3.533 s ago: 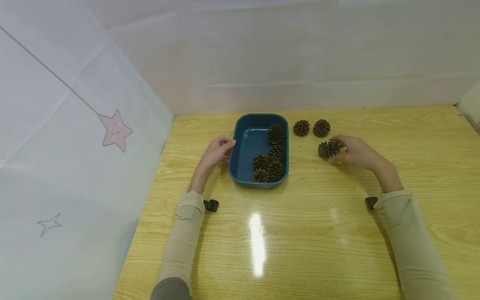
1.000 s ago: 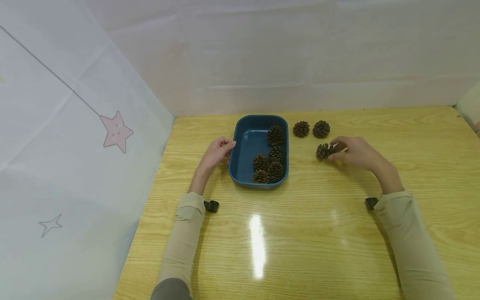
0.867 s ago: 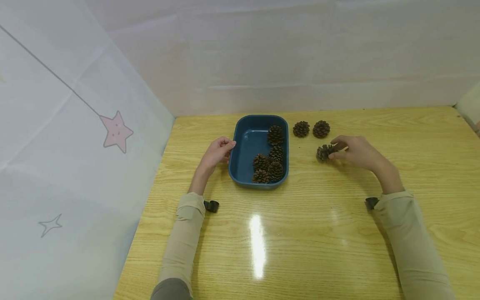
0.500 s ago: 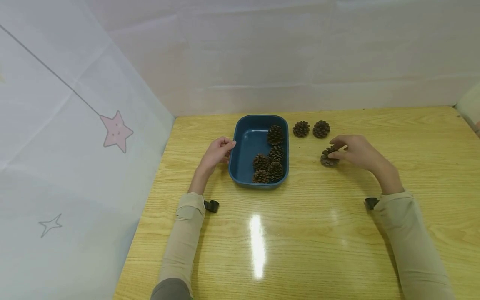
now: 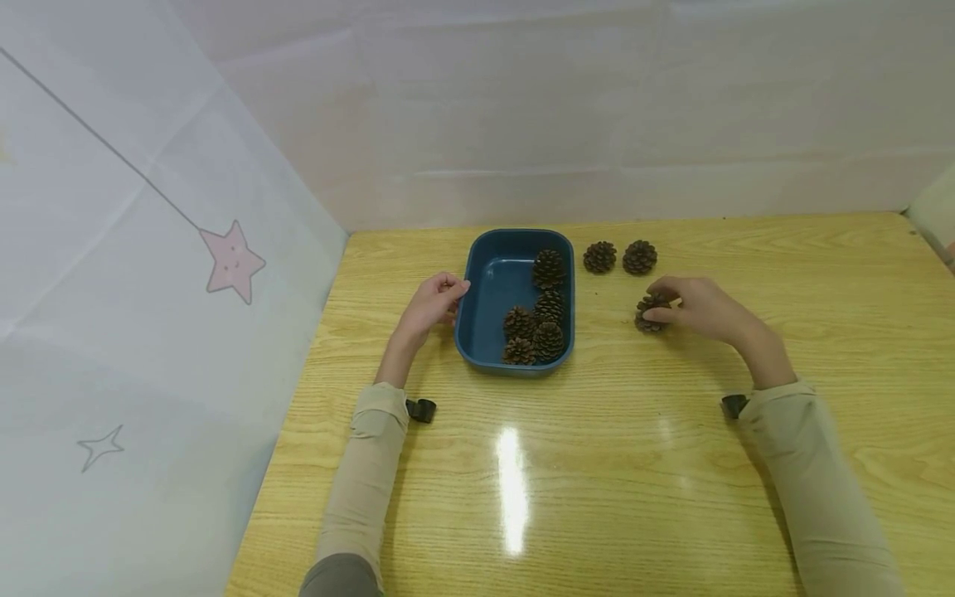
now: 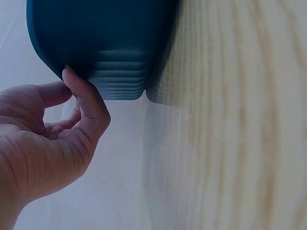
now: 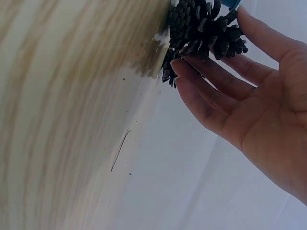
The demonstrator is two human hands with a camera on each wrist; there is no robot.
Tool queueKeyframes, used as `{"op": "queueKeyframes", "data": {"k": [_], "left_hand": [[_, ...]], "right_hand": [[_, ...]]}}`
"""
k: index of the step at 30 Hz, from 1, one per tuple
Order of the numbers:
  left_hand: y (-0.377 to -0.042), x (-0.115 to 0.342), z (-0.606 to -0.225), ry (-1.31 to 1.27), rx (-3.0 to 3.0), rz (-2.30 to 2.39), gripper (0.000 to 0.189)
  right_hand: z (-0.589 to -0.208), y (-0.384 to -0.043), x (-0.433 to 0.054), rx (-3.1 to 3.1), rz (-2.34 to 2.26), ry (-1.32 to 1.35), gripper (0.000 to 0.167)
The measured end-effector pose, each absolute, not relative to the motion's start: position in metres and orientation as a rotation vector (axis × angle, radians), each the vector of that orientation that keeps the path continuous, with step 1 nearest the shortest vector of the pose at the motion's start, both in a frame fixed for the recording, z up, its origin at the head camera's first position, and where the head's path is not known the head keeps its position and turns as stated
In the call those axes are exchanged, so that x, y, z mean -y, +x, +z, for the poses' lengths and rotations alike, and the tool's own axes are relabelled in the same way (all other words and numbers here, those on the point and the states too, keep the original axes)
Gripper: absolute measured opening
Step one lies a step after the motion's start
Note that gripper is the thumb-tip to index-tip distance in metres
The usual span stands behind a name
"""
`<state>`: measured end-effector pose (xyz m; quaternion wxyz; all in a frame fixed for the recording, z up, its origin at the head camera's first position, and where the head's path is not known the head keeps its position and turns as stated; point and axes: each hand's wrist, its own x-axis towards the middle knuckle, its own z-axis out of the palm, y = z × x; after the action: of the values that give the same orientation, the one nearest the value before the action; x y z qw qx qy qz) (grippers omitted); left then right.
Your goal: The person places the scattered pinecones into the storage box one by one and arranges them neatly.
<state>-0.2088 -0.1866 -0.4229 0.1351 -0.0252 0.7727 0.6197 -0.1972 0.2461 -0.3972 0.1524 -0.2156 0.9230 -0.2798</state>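
Note:
My left hand (image 5: 427, 307) pinches the left rim of a dark blue rectangular bin (image 5: 492, 308) between thumb and fingers; the left wrist view shows the thumb and curled fingers right at the bin's edge (image 6: 64, 72). Several brown pine cones (image 5: 548, 341) lie inside, along the bin's right side and near end. To the right of the bin, my right hand (image 5: 705, 312) holds a single pine cone (image 5: 646, 320) by its scales, close over the table. In the right wrist view this pine cone (image 7: 206, 33) sits between the thumb and the fingers, with its scales spread.
Two pine cones (image 5: 599, 257) stand side by side behind my right hand, just right of the bin's far corner. The wooden table (image 5: 597, 473) ends at a pale cloth backdrop (image 5: 522, 124) behind and on the left. Small debris (image 7: 120, 148) lies on the tabletop.
The pine cone in my right hand has turned from lying sideways to a different face, and the hand has shifted slightly left and nearer. My left hand and the bin have stayed put.

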Motion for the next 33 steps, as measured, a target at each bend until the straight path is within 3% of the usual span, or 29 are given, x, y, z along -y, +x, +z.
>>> {"op": "queueKeyframes", "data": {"k": [33], "left_hand": [[-0.2102, 0.1872, -0.4241, -0.068, -2.248, 1.778, 0.035]], "right_hand": [[-0.3905, -0.1937, -0.2495, -2.671, -0.741, -0.633, 0.056]]}}
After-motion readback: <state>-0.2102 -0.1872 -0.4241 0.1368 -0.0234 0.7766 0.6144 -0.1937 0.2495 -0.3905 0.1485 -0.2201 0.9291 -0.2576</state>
